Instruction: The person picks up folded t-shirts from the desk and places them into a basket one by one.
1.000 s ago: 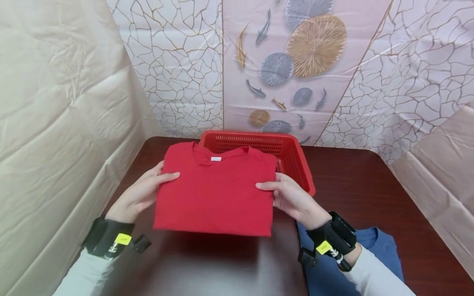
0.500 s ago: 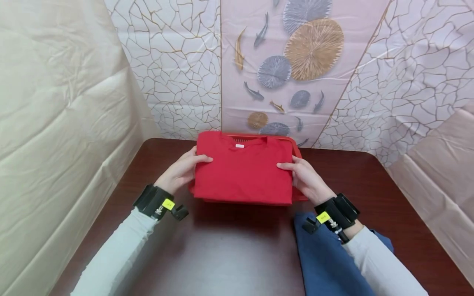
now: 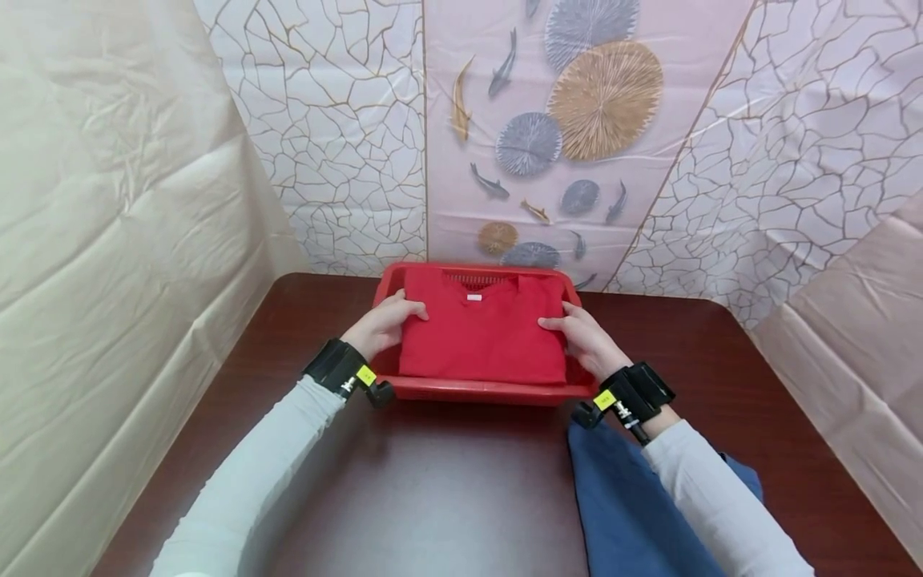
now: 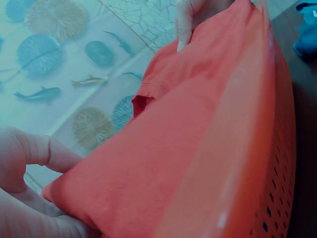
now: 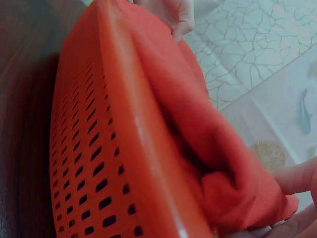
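A folded red T-shirt [image 3: 483,340] with a small white neck label lies level within the rim of a red plastic basket [image 3: 476,393]. My left hand [image 3: 385,324] pinches the shirt's left edge, thumb on top. On the opposite edge, my right hand [image 3: 584,338] grips the cloth the same way. In the left wrist view, the left fingers [image 4: 44,148] hold a corner of the shirt [image 4: 143,168] beside the basket rim. The right wrist view shows the shirt's folded side [image 5: 213,148] just inside the perforated basket wall [image 5: 89,158].
A blue garment [image 3: 634,505] lies on the dark wooden table [image 3: 433,489] at the right, partly under my right forearm. Behind the table hangs a patterned cloth [image 3: 346,160], with a beige cloth [image 3: 130,280] along the left.
Both hands have carried the red shirt forward, slightly right, then down into the basket. The basket's front rim now shows below the shirt. The blue garment stays at the right.
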Available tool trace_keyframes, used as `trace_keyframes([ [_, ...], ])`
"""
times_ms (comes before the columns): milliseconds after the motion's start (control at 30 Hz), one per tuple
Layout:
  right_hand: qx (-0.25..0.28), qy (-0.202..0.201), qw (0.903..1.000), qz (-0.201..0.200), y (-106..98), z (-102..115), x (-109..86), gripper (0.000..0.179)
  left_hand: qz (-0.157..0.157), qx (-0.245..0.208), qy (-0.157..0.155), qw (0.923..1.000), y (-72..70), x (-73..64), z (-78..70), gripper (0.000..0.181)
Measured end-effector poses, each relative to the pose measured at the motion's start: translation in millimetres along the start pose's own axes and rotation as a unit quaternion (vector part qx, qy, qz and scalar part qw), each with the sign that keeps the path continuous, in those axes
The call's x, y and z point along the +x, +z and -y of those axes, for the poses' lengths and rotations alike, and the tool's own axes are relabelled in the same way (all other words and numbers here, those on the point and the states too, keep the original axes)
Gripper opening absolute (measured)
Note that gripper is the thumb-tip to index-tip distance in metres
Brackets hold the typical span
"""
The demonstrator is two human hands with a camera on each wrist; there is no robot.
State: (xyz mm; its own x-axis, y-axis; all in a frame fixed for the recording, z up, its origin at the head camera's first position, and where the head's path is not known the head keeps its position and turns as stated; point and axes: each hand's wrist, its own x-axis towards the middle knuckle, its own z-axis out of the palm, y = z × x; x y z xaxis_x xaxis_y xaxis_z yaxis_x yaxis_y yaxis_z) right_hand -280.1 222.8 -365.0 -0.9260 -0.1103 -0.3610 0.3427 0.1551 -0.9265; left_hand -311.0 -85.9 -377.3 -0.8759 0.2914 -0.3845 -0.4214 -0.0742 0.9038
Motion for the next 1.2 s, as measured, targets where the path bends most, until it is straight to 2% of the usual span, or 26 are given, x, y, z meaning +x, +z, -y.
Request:
trace_keyframes([
  [167,-0.011,0.003,0.9999,0.004,1,-6,6.6,0.068,0.007,0.011,-0.019,0.9997,2.6,6.7,3.7,0.072],
  [333,-0.023,0.008,0.9997,0.008,3,-13,8.9,0.072,0.014,0.028,-0.020,0.9993,3.8,6.9,5.5,0.070],
  [467,-0.044,0.004,0.9990,0.010,3,-16,5.0,0.075,-0.007,0.072,-0.018,0.9972,1.9,3.2,4.8,0.069],
  [567,-0.064,-0.005,0.9978,0.016,3,-17,-3.0,0.079,-0.028,0.130,-0.008,0.9910,1.0,-3.6,2.7,0.070],
  [633,-0.102,-0.019,0.9945,0.018,3,-19,-10.8,0.082,-0.034,0.188,0.014,0.9814,2.0,-10.1,1.3,0.069],
  [667,-0.127,-0.032,0.9912,0.020,4,-19,-14.8,0.082,-0.031,0.223,0.032,0.9738,3.0,-13.2,1.0,0.067],
  [700,-0.162,-0.051,0.9852,0.019,5,-19,-19.2,0.082,-0.026,0.265,0.050,0.9626,4.5,-16.4,0.7,0.065],
  [733,-0.210,-0.078,0.9744,0.018,5,-19,-22.7,0.080,-0.025,0.314,0.068,0.9468,6.5,-19.5,0.9,0.063],
  [767,-0.265,-0.116,0.9571,0.013,6,-19,-25.6,0.078,-0.019,0.367,0.088,0.9259,9.0,-23.0,1.3,0.060],
  [800,-0.323,-0.156,0.9333,0.009,6,-20,-27.4,0.076,-0.009,0.425,0.108,0.8986,11.4,-25.0,2.5,0.056],
  [833,-0.380,-0.196,0.9038,0.006,7,-19,-28.0,0.072,0.003,0.484,0.125,0.8659,13.9,-26.4,4.1,0.052],
  [900,-0.472,-0.268,0.8398,0.008,7,-19,-27.1,0.065,0.028,0.591,0.144,0.7932,18.4,-28.2,7.9,0.046],
  [933,-0.505,-0.293,0.8119,0.016,7,-19,-25.4,0.061,0.043,0.631,0.148,0.7601,20.3,-28.6,10.2,0.046],
  [967,-0.528,-0.309,0.7903,0.030,6,-20,-23.7,0.058,0.057,0.664,0.150,0.7308,21.8,-28.9,12.7,0.046],
  [1000,-0.545,-0.314,0.7760,0.048,6,-20,-22.1,0.055,0.068,0.685,0.143,0.7112,23.0,-28.5,14.8,0.046],
  [1033,-0.557,-0.311,0.7673,0.064,6,-21,-21.0,0.053,0.076,0.699,0.128,0.6995,23.9,-29.0,16.3,0.048],
  [1100,-0.574,-0.294,0.7594,0.087,6,-22,-19.7,0.051,0.084,0.710,0.089,0.6936,24.8,-30.2,18.4,0.052],
  [1200,-0.589,-0.252,0.7609,0.107,8,-22,-19.2,0.052,0.080,0.705,0.038,0.7035,23.9,-31.0,19.5,0.058],
])
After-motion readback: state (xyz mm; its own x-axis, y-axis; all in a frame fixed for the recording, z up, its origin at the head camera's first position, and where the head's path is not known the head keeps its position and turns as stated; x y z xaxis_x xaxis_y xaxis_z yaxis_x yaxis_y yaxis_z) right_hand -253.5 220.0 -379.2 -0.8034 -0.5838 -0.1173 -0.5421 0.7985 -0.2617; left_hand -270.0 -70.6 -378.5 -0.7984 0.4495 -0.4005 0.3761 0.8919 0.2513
